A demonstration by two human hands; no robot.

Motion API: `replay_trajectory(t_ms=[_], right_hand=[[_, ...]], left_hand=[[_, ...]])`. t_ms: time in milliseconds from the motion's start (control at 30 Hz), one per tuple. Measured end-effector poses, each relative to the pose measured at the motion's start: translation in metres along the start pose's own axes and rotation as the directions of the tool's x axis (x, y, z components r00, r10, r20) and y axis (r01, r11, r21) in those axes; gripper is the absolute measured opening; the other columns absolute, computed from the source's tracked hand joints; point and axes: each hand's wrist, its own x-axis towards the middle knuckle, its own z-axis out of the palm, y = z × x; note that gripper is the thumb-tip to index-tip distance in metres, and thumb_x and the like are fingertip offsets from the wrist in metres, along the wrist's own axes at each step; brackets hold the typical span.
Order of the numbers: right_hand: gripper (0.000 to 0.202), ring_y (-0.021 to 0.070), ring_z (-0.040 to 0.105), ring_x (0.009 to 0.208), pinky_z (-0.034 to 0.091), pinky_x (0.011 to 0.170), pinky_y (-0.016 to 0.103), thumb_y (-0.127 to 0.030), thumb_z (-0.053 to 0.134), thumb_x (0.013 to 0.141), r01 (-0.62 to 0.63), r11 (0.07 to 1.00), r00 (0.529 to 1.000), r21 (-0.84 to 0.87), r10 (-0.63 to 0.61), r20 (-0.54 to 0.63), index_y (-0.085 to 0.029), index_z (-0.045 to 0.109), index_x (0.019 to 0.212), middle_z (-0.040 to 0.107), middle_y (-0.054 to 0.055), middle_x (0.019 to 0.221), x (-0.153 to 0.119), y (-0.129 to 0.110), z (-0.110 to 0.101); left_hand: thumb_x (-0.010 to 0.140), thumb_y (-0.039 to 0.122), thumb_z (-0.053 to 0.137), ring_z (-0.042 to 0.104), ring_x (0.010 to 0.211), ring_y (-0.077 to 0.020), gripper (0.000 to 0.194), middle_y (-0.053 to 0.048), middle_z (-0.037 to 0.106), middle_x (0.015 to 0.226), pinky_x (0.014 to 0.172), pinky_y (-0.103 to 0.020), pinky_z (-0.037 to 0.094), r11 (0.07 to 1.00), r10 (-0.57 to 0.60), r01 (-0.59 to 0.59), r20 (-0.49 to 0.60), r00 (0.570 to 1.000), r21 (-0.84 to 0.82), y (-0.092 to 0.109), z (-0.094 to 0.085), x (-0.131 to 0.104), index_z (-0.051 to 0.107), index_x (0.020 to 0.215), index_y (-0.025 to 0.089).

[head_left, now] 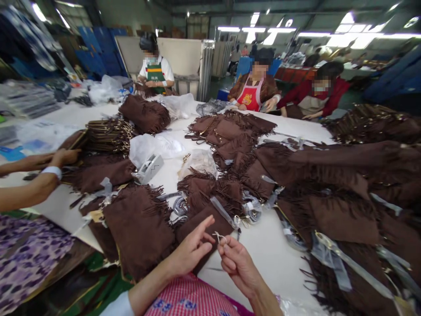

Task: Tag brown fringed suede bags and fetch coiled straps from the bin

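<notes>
Head view, right hand [237, 262]: grip pinches white string [217, 235], six o'clock
Left hand [192, 248]: grip unclosed, fingers spread
Fringed bag [140, 228]: on tabletop [263, 252], eight o'clock

A wide white table [266, 245] is messy. From its middle, a heap of brown bags [226, 131] with fringes lies at twelve o'clock. A bigger brown heap [345, 215] covers three o'clock, and another pile [378, 123] sits far away at two o'clock. There is a tall stack [108, 134] of bags at ten o'clock. A large bag [140, 228] lies at eight o'clock. A gray box [151, 169] sits at nine o'clock. Rolled straps [252, 206] lie near the middle at four o'clock. Crumpled plastic [179, 105] lies at eleven o'clock.
</notes>
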Motion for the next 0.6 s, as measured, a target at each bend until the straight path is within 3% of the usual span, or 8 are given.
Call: replay_trajectory(t_ms=[100,200,267,333,400,533,600], right_hand=[[0.029,-0.0028,0.023,0.036,0.016,0.038,0.015,-0.038,0.084,0.069,-0.008,0.996,1.0,-0.084,0.008,0.002,-0.017,0.065,0.077,0.063,-0.004,0.066,-0.009,0.001,-0.008],[0.034,-0.0012,0.026,0.037,0.014,0.038,0.017,-0.046,0.081,0.07,-0.008,0.971,0.997,-0.238,-0.01,-0.073,-0.018,0.066,0.083,0.064,-0.003,0.068,-0.019,0.002,-0.029],[0.042,0.0008,0.028,0.038,0.015,0.038,0.017,-0.055,0.076,0.072,-0.031,0.928,0.988,-0.372,-0.027,-0.151,-0.02,0.068,0.092,0.065,-0.002,0.07,-0.027,0.005,-0.044],[0.047,0.0056,0.041,0.046,0.027,0.042,0.018,-0.063,0.069,0.074,-0.024,0.846,0.975,-0.533,-0.099,-0.201,-0.02,0.069,0.096,0.067,0.001,0.076,-0.033,0.009,-0.051],[0.047,0.012,0.053,0.06,0.04,0.054,0.023,-0.064,0.062,0.08,0.01,0.752,0.971,-0.66,-0.164,-0.172,-0.02,0.07,0.096,0.068,0.004,0.078,-0.035,0.012,-0.048],[0.048,0.0126,0.048,0.055,0.039,0.054,0.024,-0.062,0.051,0.087,0.021,0.763,0.987,-0.646,-0.117,-0.107,-0.02,0.067,0.103,0.06,-0.002,0.065,-0.031,0.013,-0.037],[0.043,0.0126,0.048,0.057,0.039,0.056,0.024,-0.061,0.054,0.085,0.052,0.741,0.967,-0.669,-0.205,-0.152,-0.019,0.067,0.088,0.057,-0.002,0.065,-0.028,0.011,-0.04]], left_hand=[[0.091,0.022,0.05,0.06,0.085,-0.0153,0.025,-0.006,0.068,0.095,0.081,-0.027,0.045,0.984,0.104,-0.106,0.026,0.994,0.143,0.0,0.009,0.015,0.068,0.108,0.016],[0.093,0.024,0.051,0.058,0.07,-0.0131,0.026,-0.002,0.066,0.073,0.07,-0.023,0.042,0.917,0.123,-0.158,0.116,0.986,0.366,-0.004,0.01,0.019,0.069,0.078,0.015],[0.093,0.026,0.053,0.058,0.068,-0.0133,0.024,-0.002,0.065,0.072,0.066,-0.022,0.04,0.838,0.104,-0.184,0.18,0.978,0.514,-0.009,0.009,0.018,0.068,0.076,0.016],[0.091,0.027,0.057,0.059,0.07,-0.015,0.022,-0.002,0.066,0.072,0.066,-0.023,0.04,0.739,0.067,-0.221,0.256,0.964,0.637,-0.012,0.013,0.017,0.066,0.074,0.016],[0.09,0.029,0.059,0.06,0.072,-0.0166,0.019,-0.002,0.068,0.075,0.066,-0.024,0.04,0.664,0.04,-0.269,0.326,0.945,0.698,-0.011,0.02,0.02,0.066,0.076,0.017],[0.092,0.028,0.054,0.061,0.075,-0.0171,0.019,-0.003,0.068,0.078,0.067,-0.025,0.04,0.622,0.016,-0.303,0.375,0.927,0.722,-0.001,0.03,0.039,0.065,0.08,0.018],[0.094,0.027,0.053,0.06,0.075,-0.0166,0.022,-0.002,0.066,0.078,0.068,-0.024,0.04,0.615,-0.008,-0.288,0.372,0.928,0.734,0.004,0.03,0.056,0.063,0.078,0.017]])
